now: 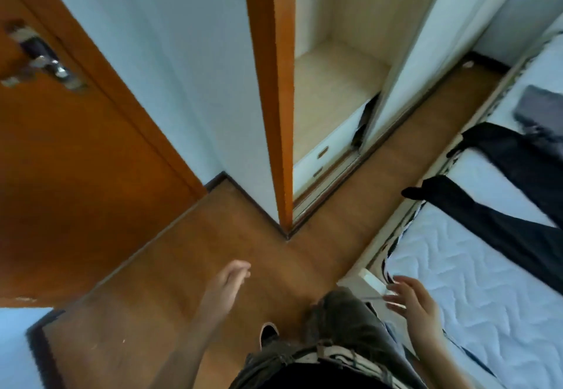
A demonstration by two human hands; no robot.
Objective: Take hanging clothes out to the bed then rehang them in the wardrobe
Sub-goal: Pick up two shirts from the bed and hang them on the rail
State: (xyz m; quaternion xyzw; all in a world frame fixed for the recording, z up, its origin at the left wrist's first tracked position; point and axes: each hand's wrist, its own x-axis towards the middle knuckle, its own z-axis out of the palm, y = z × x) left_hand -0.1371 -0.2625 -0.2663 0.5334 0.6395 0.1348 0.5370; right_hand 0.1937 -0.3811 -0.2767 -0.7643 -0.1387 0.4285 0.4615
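Head view: left hand empty, fingers straight, over floor. Right hand empty, fingers spread, at bed edge. Dark clothes on bed, well ahead of right hand. Open wardrobe far ahead, between both hands.

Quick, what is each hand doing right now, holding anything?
Left hand: open, fingers straight, holding nothing, over the floor.
Right hand: open, fingers spread, holding nothing, by the bed edge.

left grip relaxed, right grip spread
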